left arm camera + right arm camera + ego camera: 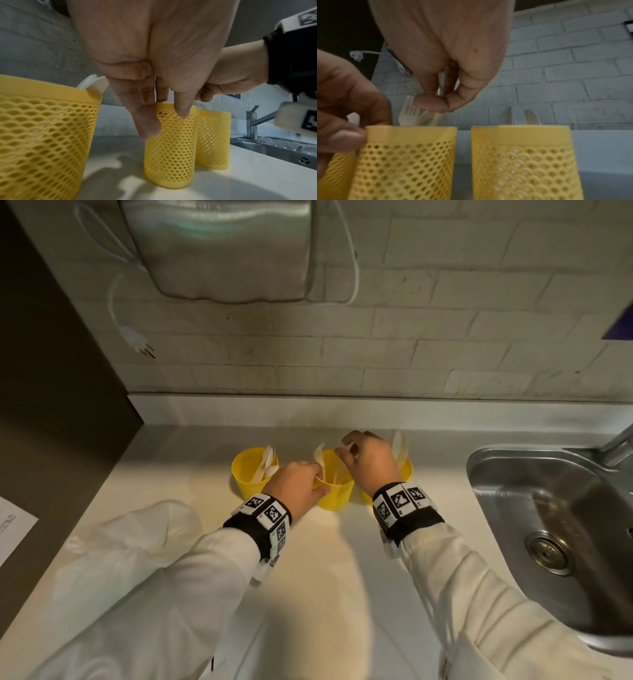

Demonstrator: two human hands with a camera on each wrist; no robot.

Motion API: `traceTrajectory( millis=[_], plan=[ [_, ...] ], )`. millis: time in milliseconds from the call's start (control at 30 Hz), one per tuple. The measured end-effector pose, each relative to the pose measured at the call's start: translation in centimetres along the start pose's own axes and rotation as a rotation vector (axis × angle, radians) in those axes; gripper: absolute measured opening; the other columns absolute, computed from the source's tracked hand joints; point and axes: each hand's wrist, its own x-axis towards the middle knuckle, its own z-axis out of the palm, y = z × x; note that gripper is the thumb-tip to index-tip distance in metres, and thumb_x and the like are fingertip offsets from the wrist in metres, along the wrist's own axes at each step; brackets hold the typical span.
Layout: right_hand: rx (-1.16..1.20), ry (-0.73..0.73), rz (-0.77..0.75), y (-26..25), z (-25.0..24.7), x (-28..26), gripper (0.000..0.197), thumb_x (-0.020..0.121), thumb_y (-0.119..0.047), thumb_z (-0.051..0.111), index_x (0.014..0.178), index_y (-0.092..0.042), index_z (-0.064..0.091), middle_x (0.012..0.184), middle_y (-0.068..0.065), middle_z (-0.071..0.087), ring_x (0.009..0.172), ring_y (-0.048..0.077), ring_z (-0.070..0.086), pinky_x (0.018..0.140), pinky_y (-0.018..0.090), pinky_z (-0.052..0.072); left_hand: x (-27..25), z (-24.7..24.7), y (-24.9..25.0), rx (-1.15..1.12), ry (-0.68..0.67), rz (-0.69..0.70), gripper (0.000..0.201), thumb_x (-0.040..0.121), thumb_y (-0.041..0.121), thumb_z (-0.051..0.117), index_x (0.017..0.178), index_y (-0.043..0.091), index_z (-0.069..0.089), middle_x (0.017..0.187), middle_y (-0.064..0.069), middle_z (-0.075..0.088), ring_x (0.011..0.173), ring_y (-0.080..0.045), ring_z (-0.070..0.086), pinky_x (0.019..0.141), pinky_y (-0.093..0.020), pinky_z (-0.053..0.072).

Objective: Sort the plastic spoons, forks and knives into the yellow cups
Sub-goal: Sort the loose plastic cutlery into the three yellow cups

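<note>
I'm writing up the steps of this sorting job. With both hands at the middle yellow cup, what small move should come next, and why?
Probably lower and release. The right hand pinches a white utensil just above the middle cup, which the left hand steadies at the rim. Forks already stand in that cup, so if the pinched piece is a fork, it belongs there.

Three yellow cups [169,146] of matt plastic, walls pierced with small round holes, rims solid and smooth. White plastic forks [410,115] and knives [532,117], thin, faintly glossy. Countertop [308,594] white, smooth, lightly sheened. Sink [555,508] and tap [252,121] of brushed metal (dull reflections along the basin). Wall [445,344] of painted brick, matt and rough. Sleeves [164,611] of pale woven cloth.
</note>
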Motion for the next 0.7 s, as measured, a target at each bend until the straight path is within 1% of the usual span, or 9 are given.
traceTrajectory(
  millis=[133, 200, 300, 400, 467, 533, 600, 667, 700],
  plan=[
    [-0.040, 0.011, 0.022, 0.1, -0.5, -0.7, 0.038, 0.095, -0.031, 0.069, 0.127, -0.011, 0.065, 0.123, 0.015, 0.059, 0.099, 0.032, 0.067, 0.087, 0.032, 0.050, 0.0, -0.2, 0.2, 0.023, -0.018, -0.020, 0.032, 0.096, 0.040, 0.064, 0.120, 0.019, 0.061, 0.114, -0.008, 0.067, 0.103, -0.031, 0.065, 0.083, -0.038, 0.052],
    [-0.037, 0.064, 0.009, -0.3, -1.1, -1.3, 0.035, 0.095, -0.026, 0.067, 0.127, -0.011, 0.065, 0.126, 0.014, 0.056, 0.098, 0.033, 0.066, 0.086, 0.034, 0.051, -0.7, -0.6, 0.2, 0.025, -0.006, -0.035, 0.042, 0.094, 0.042, 0.064, 0.131, 0.024, 0.055, 0.123, -0.006, 0.065, 0.108, -0.031, 0.065, 0.087, -0.042, 0.054],
    [0.020, 0.182, -0.068, -1.5, -2.0, -2.5, 0.028, 0.093, -0.017, 0.066, 0.120, -0.011, 0.069, 0.119, 0.013, 0.058, 0.093, 0.030, 0.063, 0.080, 0.029, 0.045, -3.0, -2.2, 0.2, -0.035, 0.082, -0.048, 0.046, 0.093, 0.048, 0.063, 0.134, 0.030, 0.052, 0.128, -0.001, 0.062, 0.111, -0.027, 0.065, 0.087, -0.043, 0.055],
    [0.129, 0.225, -0.172, -3.1, -2.1, -4.5, 0.020, 0.091, -0.012, 0.066, 0.111, -0.011, 0.071, 0.108, 0.007, 0.058, 0.073, 0.021, 0.057, 0.076, 0.028, 0.045, -6.8, -4.7, -0.4, -0.112, 0.205, -0.106, 0.042, 0.092, 0.052, 0.060, 0.130, 0.037, 0.051, 0.128, 0.006, 0.059, 0.107, -0.021, 0.064, 0.087, -0.040, 0.053],
    [0.202, 0.161, -0.239, -4.6, -1.5, -6.0, 0.016, 0.091, -0.011, 0.065, 0.106, -0.013, 0.069, 0.103, 0.003, 0.057, 0.064, 0.016, 0.054, 0.071, 0.028, 0.048, -9.9, -6.4, -1.8, -0.188, 0.291, -0.175, 0.038, 0.092, 0.052, 0.061, 0.128, 0.039, 0.053, 0.124, 0.011, 0.058, 0.094, -0.017, 0.065, 0.084, -0.037, 0.052],
    [0.284, 0.041, -0.276, -6.1, -0.1, -7.7, 0.015, 0.092, -0.011, 0.066, 0.106, -0.015, 0.069, 0.100, 0.000, 0.057, 0.065, 0.015, 0.056, 0.067, 0.020, 0.047, -13.2, -7.7, -4.2, -0.228, 0.364, -0.243, 0.035, 0.095, 0.050, 0.060, 0.127, 0.038, 0.055, 0.120, 0.012, 0.056, 0.092, -0.013, 0.063, 0.082, -0.035, 0.053],
    [0.356, -0.152, -0.279, -7.3, 1.7, -9.2, 0.022, 0.094, -0.015, 0.068, 0.115, -0.019, 0.065, 0.103, -0.003, 0.058, 0.072, 0.014, 0.059, 0.067, 0.016, 0.047, -16.5, -8.5, -7.6, -0.239, 0.437, -0.359, 0.035, 0.097, 0.047, 0.057, 0.129, 0.033, 0.057, 0.124, 0.007, 0.058, 0.106, -0.015, 0.060, 0.092, -0.037, 0.051],
    [0.373, -0.381, -0.262, -8.6, 4.0, -10.4, 0.035, 0.097, -0.027, 0.066, 0.130, -0.024, 0.056, 0.115, -0.003, 0.058, 0.079, 0.011, 0.063, 0.073, 0.023, 0.051, -19.6, -8.9, -11.5, -0.216, 0.485, -0.530, 0.035, 0.102, 0.045, 0.053, 0.132, 0.028, 0.058, 0.131, -0.003, 0.059, 0.120, -0.025, 0.054, 0.103, -0.044, 0.043],
    [0.361, -0.480, -0.251, -9.3, 5.1, -10.8, 0.042, 0.099, -0.032, 0.064, 0.138, -0.026, 0.050, 0.124, -0.002, 0.057, 0.087, 0.011, 0.064, 0.078, 0.026, 0.052, -21.1, -9.0, -13.2, -0.186, 0.492, -0.620, 0.038, 0.103, 0.046, 0.048, 0.133, 0.026, 0.058, 0.132, -0.008, 0.059, 0.124, -0.031, 0.051, 0.106, -0.048, 0.039]
  ],
)
